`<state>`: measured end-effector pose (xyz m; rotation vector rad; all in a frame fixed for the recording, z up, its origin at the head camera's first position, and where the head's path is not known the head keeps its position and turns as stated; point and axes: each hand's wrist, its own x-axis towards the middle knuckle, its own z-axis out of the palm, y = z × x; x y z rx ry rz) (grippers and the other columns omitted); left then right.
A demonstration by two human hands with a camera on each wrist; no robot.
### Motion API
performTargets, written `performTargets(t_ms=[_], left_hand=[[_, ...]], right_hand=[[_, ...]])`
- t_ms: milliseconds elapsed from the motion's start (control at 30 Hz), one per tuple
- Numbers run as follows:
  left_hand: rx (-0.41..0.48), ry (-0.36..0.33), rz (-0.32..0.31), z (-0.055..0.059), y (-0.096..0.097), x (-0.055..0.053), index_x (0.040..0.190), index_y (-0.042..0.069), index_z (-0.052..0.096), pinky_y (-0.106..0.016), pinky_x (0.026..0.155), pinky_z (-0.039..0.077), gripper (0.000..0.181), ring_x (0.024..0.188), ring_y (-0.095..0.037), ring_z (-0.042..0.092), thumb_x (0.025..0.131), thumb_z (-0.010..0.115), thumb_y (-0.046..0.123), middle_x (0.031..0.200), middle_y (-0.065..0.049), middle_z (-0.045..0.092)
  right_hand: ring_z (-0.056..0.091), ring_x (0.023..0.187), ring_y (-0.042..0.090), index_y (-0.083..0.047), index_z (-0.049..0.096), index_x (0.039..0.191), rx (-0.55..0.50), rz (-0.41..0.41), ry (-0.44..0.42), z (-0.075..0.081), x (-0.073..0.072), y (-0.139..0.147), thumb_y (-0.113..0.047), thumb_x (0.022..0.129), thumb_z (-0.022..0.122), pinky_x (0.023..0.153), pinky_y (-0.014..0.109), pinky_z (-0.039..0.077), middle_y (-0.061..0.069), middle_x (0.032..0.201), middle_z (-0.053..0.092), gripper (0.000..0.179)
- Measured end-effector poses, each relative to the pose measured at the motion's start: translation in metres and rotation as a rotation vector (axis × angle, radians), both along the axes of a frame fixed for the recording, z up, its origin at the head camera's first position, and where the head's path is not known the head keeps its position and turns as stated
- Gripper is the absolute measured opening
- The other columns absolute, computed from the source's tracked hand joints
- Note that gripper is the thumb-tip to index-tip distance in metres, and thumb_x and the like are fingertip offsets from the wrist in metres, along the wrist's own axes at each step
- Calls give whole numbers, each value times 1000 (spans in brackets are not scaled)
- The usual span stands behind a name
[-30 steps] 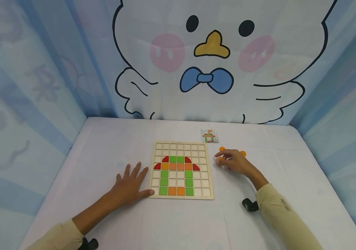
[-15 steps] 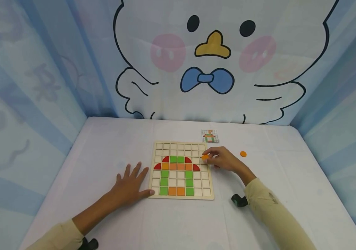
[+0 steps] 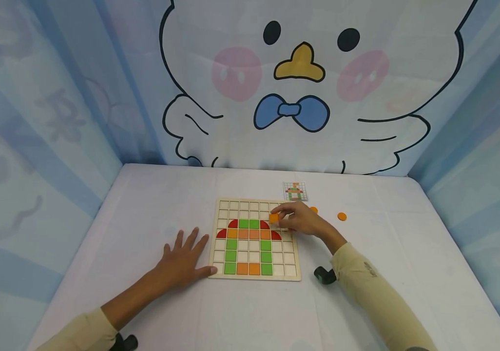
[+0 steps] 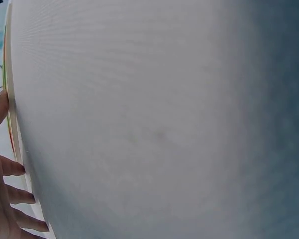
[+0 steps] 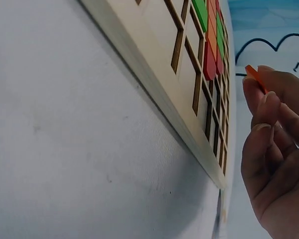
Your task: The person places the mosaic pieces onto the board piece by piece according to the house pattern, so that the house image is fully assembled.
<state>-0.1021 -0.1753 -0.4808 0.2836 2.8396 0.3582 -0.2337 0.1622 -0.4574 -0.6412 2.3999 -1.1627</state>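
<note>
A wooden grid board (image 3: 254, 278) lies mid-table, with green, orange and red tiles set in some of its squares. My right hand (image 3: 299, 218) is over the board's upper right part and pinches an orange square tile (image 3: 274, 218) between thumb and index finger. In the right wrist view the orange tile (image 5: 256, 78) is seen edge-on, raised above the board. My left hand (image 3: 184, 258) lies spread on the table at the board's left side, its thumb touching the lower left corner. In the left wrist view its fingers (image 4: 21, 195) are straight.
A small pattern card (image 3: 295, 191) lies behind the board's upper right corner. Right of the board are two loose orange pieces, a round one (image 3: 341, 216) and one (image 3: 314, 210) partly hidden by my right hand. A printed curtain (image 3: 294, 146) hangs behind the table.
My right hand has picked up the orange square tile right of the board and carried it left over the board's upper right squares. My left hand has stayed in place.
</note>
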Motion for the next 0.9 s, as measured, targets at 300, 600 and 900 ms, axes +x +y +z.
performTargets(t_ms=[300, 600, 900], left_hand=[[6, -9, -1, 2, 0, 1, 156, 11, 37, -82, 102, 25, 92, 147, -59, 17, 85, 67, 61, 164, -23, 24], [9, -4, -11, 4, 0, 2, 156, 11, 36, -83, 101, 26, 92, 147, -59, 17, 85, 68, 61, 164, -22, 23], [2, 2, -8, 3, 1, 1, 156, 13, 36, -83, 101, 26, 93, 147, -58, 17, 85, 68, 62, 165, -21, 23]], right_hand=[[58, 69, 17, -12, 69, 119, -12, -9, -32, -5, -6, -18, -17, 90, 76, 62, 27, 50, 5, 92, 71, 30], [62, 70, 14, -9, 69, 115, 16, -3, 6, -13, -13, -37, -16, 91, 74, 65, 27, 51, 5, 90, 72, 26], [59, 81, 14, -11, 70, 114, 158, -35, 106, -12, -16, -55, -21, 91, 75, 77, 31, 49, 2, 95, 69, 26]])
